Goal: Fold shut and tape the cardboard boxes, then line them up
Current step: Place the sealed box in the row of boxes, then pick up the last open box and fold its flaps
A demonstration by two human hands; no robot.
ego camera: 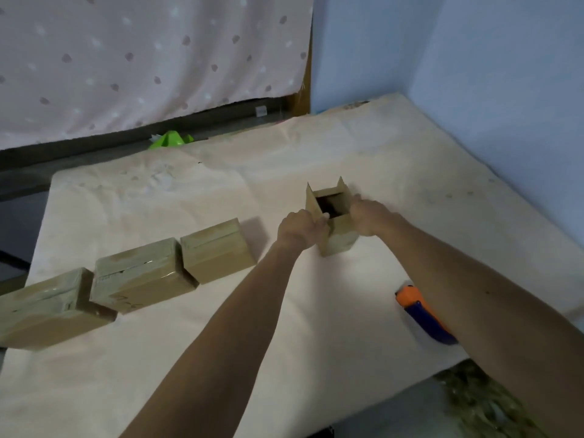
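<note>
A small open cardboard box (339, 238) stands upright past the middle of the paper-covered table, its top flaps raised and its dark inside showing. My left hand (300, 227) grips its left flap and side. My right hand (369, 216) holds the box's right side, fingers curled round the far edge. Three taped shut boxes lie in a diagonal row at the left: the nearest box (50, 308), the middle box (142, 275) and the far box (216, 249). An orange and blue tape dispenser (422, 314) lies at the right, partly hidden by my right forearm.
The table (221, 358) is covered in pale paper and fills the corner by a blue wall (489, 74). A green object (170, 140) sits behind its far edge under a spotted curtain (142, 58). The table's front right edge drops off near a patterned floor (480, 403).
</note>
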